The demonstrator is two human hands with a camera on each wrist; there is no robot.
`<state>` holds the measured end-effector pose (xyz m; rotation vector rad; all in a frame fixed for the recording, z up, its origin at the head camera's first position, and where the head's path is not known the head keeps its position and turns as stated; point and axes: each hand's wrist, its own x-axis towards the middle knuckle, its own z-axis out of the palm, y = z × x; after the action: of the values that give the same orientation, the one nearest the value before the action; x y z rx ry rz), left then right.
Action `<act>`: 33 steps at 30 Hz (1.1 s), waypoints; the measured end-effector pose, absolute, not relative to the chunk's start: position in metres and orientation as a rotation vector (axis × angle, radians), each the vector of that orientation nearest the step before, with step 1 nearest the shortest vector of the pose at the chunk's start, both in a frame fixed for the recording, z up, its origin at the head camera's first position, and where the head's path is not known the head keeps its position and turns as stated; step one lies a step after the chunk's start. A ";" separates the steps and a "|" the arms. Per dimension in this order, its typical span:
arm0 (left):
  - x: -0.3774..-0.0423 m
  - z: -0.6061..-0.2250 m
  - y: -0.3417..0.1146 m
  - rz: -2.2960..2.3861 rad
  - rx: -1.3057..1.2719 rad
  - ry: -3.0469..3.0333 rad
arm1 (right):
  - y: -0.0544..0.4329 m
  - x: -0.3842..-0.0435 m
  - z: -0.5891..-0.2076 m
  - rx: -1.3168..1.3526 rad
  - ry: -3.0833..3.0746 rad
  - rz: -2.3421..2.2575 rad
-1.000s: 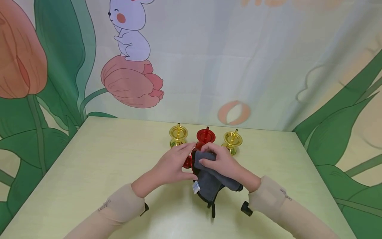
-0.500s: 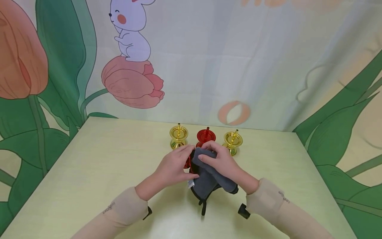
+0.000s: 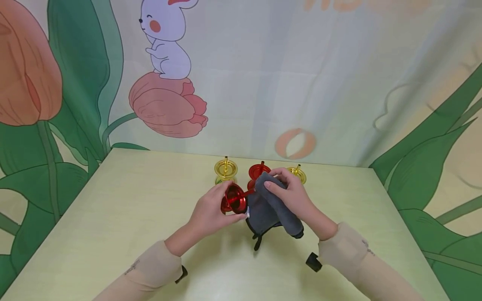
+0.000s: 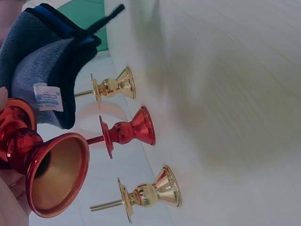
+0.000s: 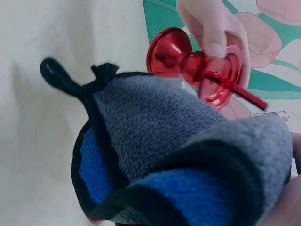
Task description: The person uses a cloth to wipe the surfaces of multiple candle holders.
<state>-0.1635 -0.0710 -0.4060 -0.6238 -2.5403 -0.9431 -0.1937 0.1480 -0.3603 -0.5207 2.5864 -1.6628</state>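
Observation:
My left hand (image 3: pixel 208 214) grips a shiny red candlestick (image 3: pixel 236 199) by its dish and stem, off the table and tilted, its spike pointing right. The hollow base of this red candlestick (image 4: pixel 60 173) faces the camera in the left wrist view. In my right hand (image 3: pixel 293 195) is a folded grey cloth (image 3: pixel 262 212), pinched between thumb and fingers. Blue lining and black trim show on the cloth (image 5: pixel 155 127) in the right wrist view, and a black loop hangs from its corner. The spike's tip is close to the cloth; whether they touch I cannot tell.
Behind the hands, a gold candlestick (image 3: pixel 225 169), a red candlestick (image 3: pixel 257 171) and another gold candlestick (image 3: pixel 299 174) stand upright in a row near the far edge of the pale table (image 3: pixel 150 200). A printed curtain (image 3: pixel 241 83) hangs behind the table.
The cloth has come away from the held candlestick's dish, moving up and right with my right hand. The dish and spike, previously covered, now show. My left hand has shifted slightly left.

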 end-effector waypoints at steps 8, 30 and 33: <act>-0.160 -0.404 -0.065 -1.029 -0.661 -2.428 | 0.140 -0.192 -0.370 -0.540 2.556 -1.582; -0.150 -0.398 -0.058 -1.381 -0.710 -2.408 | 0.129 -0.183 -0.367 -0.605 2.544 -1.553; -0.151 -0.394 -0.060 -1.547 -0.734 -2.480 | 0.131 -0.183 -0.368 -0.638 2.508 -1.566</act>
<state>-0.1509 -0.0598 -0.3944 -0.7336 -2.4805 -1.5466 -0.1831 0.1305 -0.3675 -0.6385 2.5080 -1.5655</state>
